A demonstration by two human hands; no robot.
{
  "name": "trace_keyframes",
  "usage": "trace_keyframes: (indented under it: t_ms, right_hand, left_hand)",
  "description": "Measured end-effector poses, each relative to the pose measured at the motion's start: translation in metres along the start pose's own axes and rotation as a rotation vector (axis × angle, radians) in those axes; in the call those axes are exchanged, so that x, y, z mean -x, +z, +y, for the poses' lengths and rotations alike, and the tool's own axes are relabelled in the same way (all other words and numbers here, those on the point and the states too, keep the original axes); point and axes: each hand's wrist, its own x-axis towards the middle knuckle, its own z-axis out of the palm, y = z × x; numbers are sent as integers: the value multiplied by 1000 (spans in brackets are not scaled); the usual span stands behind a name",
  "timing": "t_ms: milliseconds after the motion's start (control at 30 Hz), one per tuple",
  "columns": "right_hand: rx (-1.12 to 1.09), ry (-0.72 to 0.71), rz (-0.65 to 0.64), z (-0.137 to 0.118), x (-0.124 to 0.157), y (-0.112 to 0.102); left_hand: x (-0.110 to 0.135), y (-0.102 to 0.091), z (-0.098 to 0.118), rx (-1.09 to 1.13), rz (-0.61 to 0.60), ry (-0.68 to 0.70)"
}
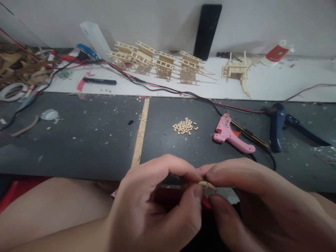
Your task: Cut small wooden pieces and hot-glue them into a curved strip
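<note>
Close to my lap, my left hand (pixel 162 203) pinches a small curved pale wooden piece (pixel 206 184) between thumb and forefinger. From the other side my right hand (pixel 244 192) has its fingertips at the far end of the same piece. Most of the piece is hidden by the fingers, so its full shape cannot be made out. Beyond the hands, a pile of tiny wooden bits (pixel 185 126) lies on the dark tabletop. A pink hot glue gun (pixel 231 134) rests on its side to the right of that pile.
Several small wooden carts (pixel 162 64) and a wooden model (pixel 237 71) stand on the white ledge. A black phone-like slab (pixel 208 31) leans on the wall. Cables (pixel 168 90) cross the ledge's front. A blue-handled tool (pixel 278 127) lies right; a tape roll (pixel 13 92) left.
</note>
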Motion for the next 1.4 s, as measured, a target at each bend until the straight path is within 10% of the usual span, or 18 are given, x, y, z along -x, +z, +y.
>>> trace_keyframes:
  t_ms: [233,567,1000,1400]
  right_hand:
    - [55,123,149,0,-1,2]
    - [78,233,196,16,6,14]
    - [5,145,57,19,-2,20]
    - [90,214,371,31,-5,2]
  left_hand:
    - [-4,-1,1,71,-1,-45]
    - [-26,-8,-26,682,58,-672]
    - [-21,-5,-27,657,-70,-683]
    - [-21,-9,-26,600,-118,-682]
